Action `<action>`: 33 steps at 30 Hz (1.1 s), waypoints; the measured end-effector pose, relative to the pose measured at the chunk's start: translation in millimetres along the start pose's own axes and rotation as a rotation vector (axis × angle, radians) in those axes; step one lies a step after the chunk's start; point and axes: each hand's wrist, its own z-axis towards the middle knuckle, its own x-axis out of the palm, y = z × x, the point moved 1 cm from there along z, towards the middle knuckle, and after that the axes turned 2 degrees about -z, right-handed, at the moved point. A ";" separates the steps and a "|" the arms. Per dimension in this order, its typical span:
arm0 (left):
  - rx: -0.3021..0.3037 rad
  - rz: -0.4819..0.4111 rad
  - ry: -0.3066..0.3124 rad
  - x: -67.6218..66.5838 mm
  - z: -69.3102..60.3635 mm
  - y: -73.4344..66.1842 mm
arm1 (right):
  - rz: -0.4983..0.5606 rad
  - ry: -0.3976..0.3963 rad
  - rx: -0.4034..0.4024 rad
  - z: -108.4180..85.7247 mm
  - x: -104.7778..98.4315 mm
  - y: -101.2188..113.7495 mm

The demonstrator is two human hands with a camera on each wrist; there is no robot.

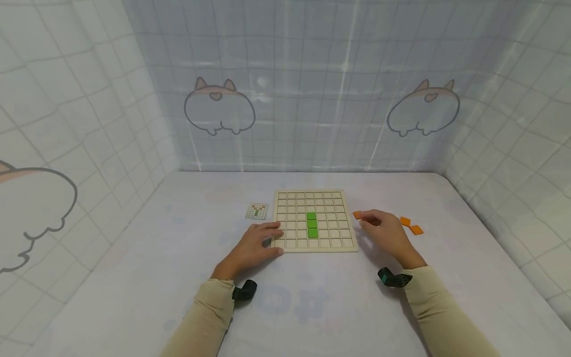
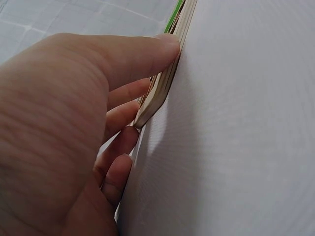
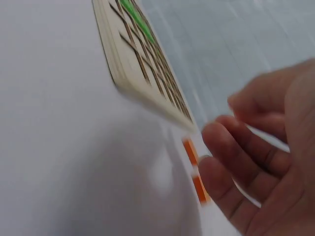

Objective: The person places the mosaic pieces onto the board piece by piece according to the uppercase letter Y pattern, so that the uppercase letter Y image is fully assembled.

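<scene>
Grid-patterned walls [image 1: 285, 54] are enclosing a pale table [image 1: 178, 223], where a wooden board [image 1: 292, 203] is lying with three green tiles [image 1: 312, 224] standing in a column of its cells. Just off the board's right edge, an orange tile [image 1: 357, 214] is jutting leftward from the right hand [image 1: 384, 235]; thumb and forefinger seem to be pinching it, and that narrow gap to the edge probably matters most. Its outline is looking roughly square, so no long axis is showing. Far from that tile, the left hand [image 1: 255, 245] is resting loosely extended fingers on the board's left edge, thumb touching near the near-left corner. Two loose orange tiles [image 1: 405, 221] are lying toward the table's right edge.
</scene>
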 end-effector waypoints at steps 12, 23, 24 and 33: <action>-0.005 -0.002 0.006 0.8 1.2 2.5 | -0.042 -0.110 0.057 -5.7 -41.1 -37.1; 0.008 -0.004 0.004 -0.3 1.9 -0.7 | 0.009 -0.226 0.171 -19.3 -74.3 -61.2; 0.011 -0.008 0.004 -0.8 1.7 -1.6 | 0.012 -0.230 0.178 -20.3 -75.9 -64.3; -0.001 -0.002 0.002 -0.4 1.1 -1.9 | 0.015 -0.203 0.240 -28.5 -82.6 -86.0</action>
